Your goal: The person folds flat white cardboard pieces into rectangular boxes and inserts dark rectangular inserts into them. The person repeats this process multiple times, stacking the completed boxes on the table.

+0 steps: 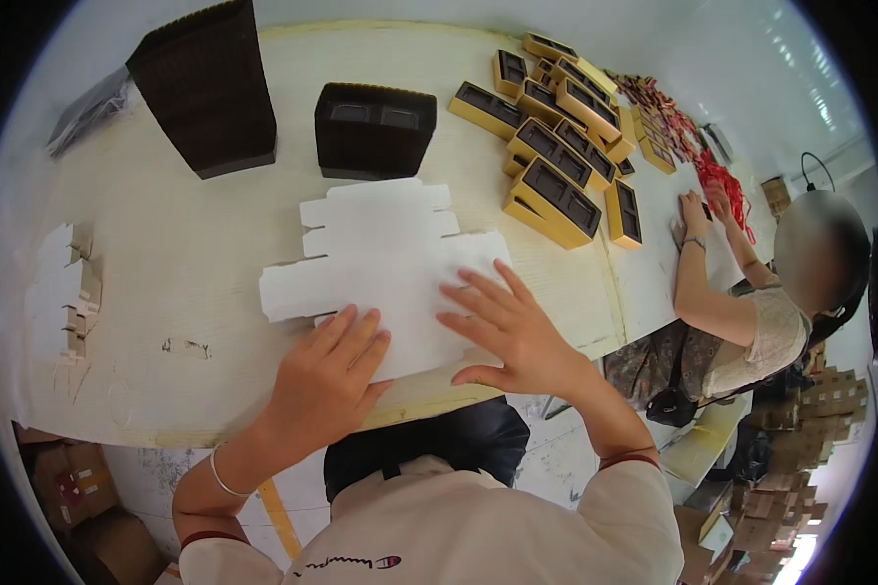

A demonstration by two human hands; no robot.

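Observation:
A flat white box blank (390,249) with cut flaps lies on the table in front of me. My left hand (334,375) rests on its near left part, fingers stretched out. On its near right part lies my right hand (509,331), palm down with the fingers spread. Beyond the blank's far edge stands a short stack of black plastic trays (376,132) with moulded hollows. Farther left rises a much taller stack of black trays (210,93).
Gold boxes with black inserts (554,200) are heaped at the far right. More folded white blanks (63,292) stand at the left. A co-worker (761,302) sits at the right, hands near red ribbons (722,185). Cardboard cartons (780,487) are piled behind.

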